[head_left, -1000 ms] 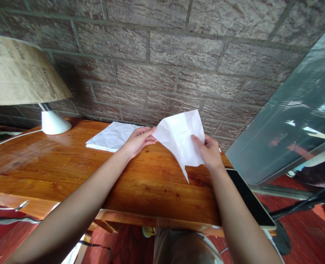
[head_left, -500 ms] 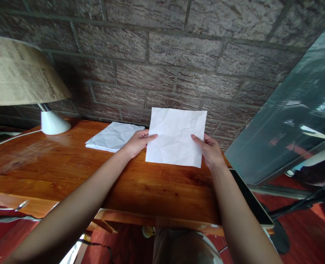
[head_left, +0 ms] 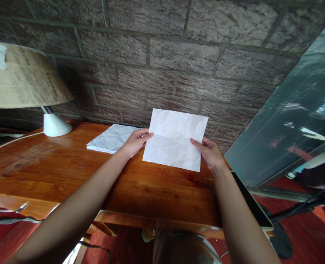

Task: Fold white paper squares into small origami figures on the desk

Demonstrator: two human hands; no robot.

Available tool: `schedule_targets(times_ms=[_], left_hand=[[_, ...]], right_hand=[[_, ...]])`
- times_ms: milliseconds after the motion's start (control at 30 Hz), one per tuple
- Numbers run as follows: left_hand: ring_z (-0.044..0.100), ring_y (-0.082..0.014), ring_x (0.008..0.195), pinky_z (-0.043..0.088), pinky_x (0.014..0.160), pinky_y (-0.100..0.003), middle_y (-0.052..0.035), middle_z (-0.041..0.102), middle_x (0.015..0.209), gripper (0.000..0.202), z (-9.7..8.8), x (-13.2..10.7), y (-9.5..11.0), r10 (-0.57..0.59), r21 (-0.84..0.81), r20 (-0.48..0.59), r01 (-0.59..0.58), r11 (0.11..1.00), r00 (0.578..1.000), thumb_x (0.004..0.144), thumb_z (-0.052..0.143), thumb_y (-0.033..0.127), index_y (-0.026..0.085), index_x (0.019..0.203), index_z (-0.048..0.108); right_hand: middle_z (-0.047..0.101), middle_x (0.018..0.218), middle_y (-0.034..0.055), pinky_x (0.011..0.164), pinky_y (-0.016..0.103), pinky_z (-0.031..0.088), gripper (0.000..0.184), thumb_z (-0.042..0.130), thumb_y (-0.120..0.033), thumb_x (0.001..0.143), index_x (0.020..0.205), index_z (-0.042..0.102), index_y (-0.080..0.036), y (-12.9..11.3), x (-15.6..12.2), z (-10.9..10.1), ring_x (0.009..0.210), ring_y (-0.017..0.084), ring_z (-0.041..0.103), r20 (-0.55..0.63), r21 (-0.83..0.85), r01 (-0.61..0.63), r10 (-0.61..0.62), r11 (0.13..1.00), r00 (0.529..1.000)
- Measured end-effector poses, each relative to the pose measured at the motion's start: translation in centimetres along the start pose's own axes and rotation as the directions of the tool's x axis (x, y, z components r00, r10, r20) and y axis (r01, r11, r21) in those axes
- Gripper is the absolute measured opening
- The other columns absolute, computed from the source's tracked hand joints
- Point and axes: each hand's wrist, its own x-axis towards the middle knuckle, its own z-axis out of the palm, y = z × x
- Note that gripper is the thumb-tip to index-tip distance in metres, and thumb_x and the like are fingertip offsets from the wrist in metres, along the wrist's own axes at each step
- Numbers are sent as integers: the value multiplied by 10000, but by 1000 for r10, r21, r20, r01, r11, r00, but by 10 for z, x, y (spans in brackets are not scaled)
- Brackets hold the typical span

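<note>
A creased white sheet of paper [head_left: 173, 141] is held up over the wooden desk [head_left: 157, 194], its face toward me and its right side tilted slightly down. My left hand [head_left: 137, 141] pinches the left edge, thumb in front and fingers behind. At the right edge my right hand [head_left: 210, 151] grips the sheet the same way, its thumb lying further in over the front. Behind my left hand, a stack of creased white paper [head_left: 109, 137] lies on the desk near the wall and is partly covered by that hand.
A table lamp with a newsprint-patterned shade [head_left: 27, 79] stands at the desk's left end. A dark flat tablet-like device [head_left: 250, 203] lies at the right edge, partly behind my right arm. A brick wall [head_left: 162, 55] rises behind, with a glass panel [head_left: 275, 121] to the right.
The sheet has tilted, its right side dropping a little, and a horizontal crease shows more clearly. My left thumb has slid slightly outward toward the edge. Both hands still hold the paper.
</note>
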Motion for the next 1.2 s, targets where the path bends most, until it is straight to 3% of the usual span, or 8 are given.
schedule_targets(times_ms=[200,400,533,633,933,1067,1200], left_hand=[[690,-147,791,560,752,-253,-17,728,825,399,-6,-2,8,-25,31,83,23,999,996,584,926,397,184,861,731],[696,-150,774,569,797,-285,-36,740,841,376,-5,-2,9,-21,23,116,18,1000,993,588,918,391,174,823,721],[673,-140,718,563,760,-277,-21,717,765,370,-4,0,7,-1,1,81,1,1000,997,578,920,381,171,801,713],[660,-141,702,548,722,-264,-5,689,715,348,-6,2,4,15,-24,55,-14,1000,998,565,913,339,175,805,722],[507,-101,549,399,542,-214,21,579,618,52,-9,6,1,108,40,-14,-107,993,994,616,713,203,188,642,671],[459,-92,533,361,525,-199,36,511,583,46,-7,6,-1,122,43,-16,-122,992,992,619,677,203,193,626,633],[496,-98,567,401,565,-201,36,533,601,74,-6,6,-3,113,38,4,-113,993,994,627,685,239,194,650,630]], right_hand=[[810,875,39,804,393,603,409,917,-386,575,924,784,-219,2,3,-6,802,243,755,56,2,-14,14,1000,998],[741,636,32,625,352,566,291,914,-412,563,632,713,-212,6,6,-9,624,220,696,-12,-53,-29,29,998,1000],[793,779,43,715,365,582,342,921,-396,541,805,797,-217,3,3,-8,735,237,736,-2,-56,-7,6,998,1000],[809,869,50,752,355,579,372,925,-385,521,837,811,-227,-1,1,-8,776,225,737,-5,-92,20,-21,996,1000],[756,715,-10,645,299,503,229,848,-361,578,759,769,-244,1,4,-11,621,160,652,-51,-64,16,-19,998,999],[759,733,-5,644,300,501,230,806,-396,633,802,777,-243,3,5,-11,659,178,661,-68,-78,11,-16,997,998],[776,796,31,665,326,535,238,687,-426,705,796,787,-231,2,7,-8,747,221,695,-111,-27,-3,0,1000,994]])
